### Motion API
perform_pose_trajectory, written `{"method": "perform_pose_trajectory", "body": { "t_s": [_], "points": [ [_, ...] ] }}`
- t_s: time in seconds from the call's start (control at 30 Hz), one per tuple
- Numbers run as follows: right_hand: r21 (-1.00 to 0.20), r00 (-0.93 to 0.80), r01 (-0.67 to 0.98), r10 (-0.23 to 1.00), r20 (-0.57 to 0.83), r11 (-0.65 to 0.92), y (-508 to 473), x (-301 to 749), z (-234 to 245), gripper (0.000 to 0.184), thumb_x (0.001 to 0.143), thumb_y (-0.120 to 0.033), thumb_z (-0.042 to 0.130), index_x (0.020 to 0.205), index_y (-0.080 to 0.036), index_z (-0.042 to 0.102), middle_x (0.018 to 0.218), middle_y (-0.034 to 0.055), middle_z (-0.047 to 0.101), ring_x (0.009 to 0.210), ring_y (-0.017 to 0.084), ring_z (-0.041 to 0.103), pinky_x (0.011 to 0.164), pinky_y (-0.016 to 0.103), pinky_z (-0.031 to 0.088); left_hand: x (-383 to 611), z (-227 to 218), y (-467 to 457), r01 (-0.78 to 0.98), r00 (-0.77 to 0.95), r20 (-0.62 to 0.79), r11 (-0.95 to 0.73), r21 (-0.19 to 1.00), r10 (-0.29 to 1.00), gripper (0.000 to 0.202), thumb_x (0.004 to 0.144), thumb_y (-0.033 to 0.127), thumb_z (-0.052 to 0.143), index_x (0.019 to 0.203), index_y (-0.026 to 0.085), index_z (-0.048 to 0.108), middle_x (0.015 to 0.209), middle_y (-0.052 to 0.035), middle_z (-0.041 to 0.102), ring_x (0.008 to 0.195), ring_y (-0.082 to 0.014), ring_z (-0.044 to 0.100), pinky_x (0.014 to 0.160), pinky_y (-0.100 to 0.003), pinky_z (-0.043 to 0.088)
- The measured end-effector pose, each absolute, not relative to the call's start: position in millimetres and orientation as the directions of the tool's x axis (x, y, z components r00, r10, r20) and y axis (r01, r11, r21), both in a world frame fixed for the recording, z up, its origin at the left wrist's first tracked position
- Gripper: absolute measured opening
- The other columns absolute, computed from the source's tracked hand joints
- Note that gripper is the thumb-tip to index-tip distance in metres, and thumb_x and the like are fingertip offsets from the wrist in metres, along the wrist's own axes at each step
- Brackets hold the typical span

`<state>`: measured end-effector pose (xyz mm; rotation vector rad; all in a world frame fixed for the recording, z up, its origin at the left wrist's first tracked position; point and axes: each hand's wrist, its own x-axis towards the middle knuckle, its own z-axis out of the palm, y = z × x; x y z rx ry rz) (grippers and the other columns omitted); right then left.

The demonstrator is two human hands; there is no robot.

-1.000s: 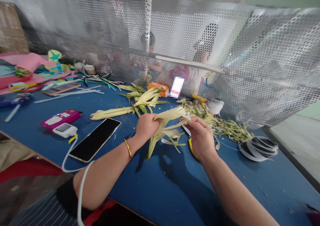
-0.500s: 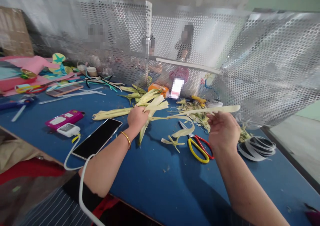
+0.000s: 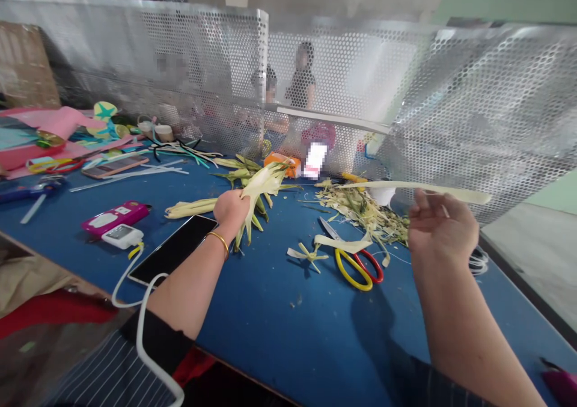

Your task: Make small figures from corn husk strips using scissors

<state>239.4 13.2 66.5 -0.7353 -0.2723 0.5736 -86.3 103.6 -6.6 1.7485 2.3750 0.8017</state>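
Observation:
My left hand (image 3: pixel 231 210) is closed around a bunch of pale leaf strips (image 3: pixel 265 181) that look like corn husk, their ends fanning out beyond my fingers. At the right, my right hand (image 3: pixel 444 223) pinches one long pale husk strip (image 3: pixel 406 185), held above the table and apart from the bunch. Between my hands lie scissors (image 3: pixel 356 269) with one yellow and one red handle. A small knotted husk piece (image 3: pixel 309 255) rests left of them, its curled tail reaching over the blades.
A pile of husk scraps (image 3: pixel 356 205) lies behind the scissors. A dark phone (image 3: pixel 174 247), a white cable (image 3: pixel 146 335) and a magenta device (image 3: pixel 116 216) are at left. A perforated clear sheet (image 3: pixel 342 70) stands along the back, with people beyond it.
My right hand has moved right, and its strip now hangs apart from the bunch. My left hand has shifted slightly left with the bunch.

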Motion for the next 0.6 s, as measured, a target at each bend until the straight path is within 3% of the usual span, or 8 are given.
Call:
{"method": "perform_pose_trajectory", "body": {
  "t_s": [0.2, 0.3, 0.37, 0.5, 0.53, 0.6],
  "points": [
    [-0.647, 0.87, -0.356, 0.491, 0.033, 0.674, -0.4, 275.2, 85.3, 0.039, 0.083, -0.002, 0.038, 0.05, -0.014, 0.056, 0.075, 0.0064, 0.066, 0.068, 0.01, 0.066, 0.048, 0.025, 0.03, -92.1, -8.2, 107.2, 0.827, -0.391, 0.199, 0.249, 0.504, 0.899, 0.03, 0.075, 0.032, 0.052, 0.085, 0.017, 0.076, 0.087, -0.0174, 0.073, 0.083, -0.0323, 0.066, 0.06, -0.032, 0.041],
    [-0.666, 0.895, -0.25, 0.43, 0.118, 0.703, -3.4, 297.2, 86.9, 0.034, 0.078, -0.003, 0.04, 0.052, -0.016, 0.057, 0.087, 0.0073, 0.069, 0.068, 0.01, 0.065, 0.047, 0.027, 0.028, -92.4, -9.6, 108.1, 0.818, -0.398, 0.192, 0.252, 0.517, 0.897, 0.03, 0.076, 0.03, 0.052, 0.089, 0.017, 0.075, 0.089, -0.0165, 0.073, 0.085, -0.0326, 0.067, 0.064, -0.033, 0.044],
    [-0.709, 0.939, -0.097, 0.3, 0.167, 0.699, -2.5, 305.0, 85.9, 0.026, 0.072, -0.005, 0.045, 0.052, -0.019, 0.053, 0.078, 0.006, 0.065, 0.068, 0.014, 0.066, 0.046, 0.028, 0.027, -90.8, -10.4, 107.6, 0.81, -0.401, 0.224, 0.229, 0.539, 0.888, 0.034, 0.078, 0.033, 0.052, 0.101, 0.018, 0.073, 0.097, -0.0146, 0.073, 0.092, -0.0327, 0.066, 0.07, -0.035, 0.047],
    [-0.676, 0.897, 0.325, 0.01, 0.441, 0.661, 0.4, 294.1, 85.1, 0.016, 0.064, -0.01, 0.051, 0.053, -0.022, 0.05, 0.054, 0.0002, 0.053, 0.061, 0.021, 0.068, 0.047, 0.029, 0.025, -79.0, -8.7, 101.2, 0.836, -0.324, 0.601, -0.076, 0.543, 0.73, 0.054, 0.078, 0.03, 0.059, 0.131, 0.015, 0.058, 0.133, -0.0137, 0.06, 0.122, -0.031, 0.054, 0.1, -0.04, 0.042],
    [-0.654, 0.869, 0.383, -0.014, 0.494, 0.653, 0.6, 287.7, 85.4, 0.015, 0.063, -0.011, 0.052, 0.053, -0.022, 0.051, 0.053, -0.0003, 0.053, 0.059, 0.021, 0.067, 0.047, 0.029, 0.027, -73.0, -7.4, 97.8, 0.832, -0.244, 0.667, -0.201, 0.517, 0.704, 0.049, 0.08, 0.027, 0.058, 0.128, 0.016, 0.06, 0.134, -0.011, 0.06, 0.125, -0.0289, 0.051, 0.105, -0.04, 0.039],
    [-0.633, 0.829, 0.423, 0.005, 0.559, 0.648, 0.2, 274.4, 86.2, 0.011, 0.063, -0.013, 0.054, 0.054, -0.02, 0.055, 0.052, -0.0003, 0.054, 0.056, 0.02, 0.066, 0.048, 0.029, 0.032, -56.6, -4.7, 88.7, 0.74, -0.117, 0.62, -0.348, 0.576, 0.776, 0.029, 0.084, 0.025, 0.054, 0.106, 0.019, 0.072, 0.116, -0.0071, 0.07, 0.111, -0.0245, 0.061, 0.099, -0.037, 0.045]
  ]
}}
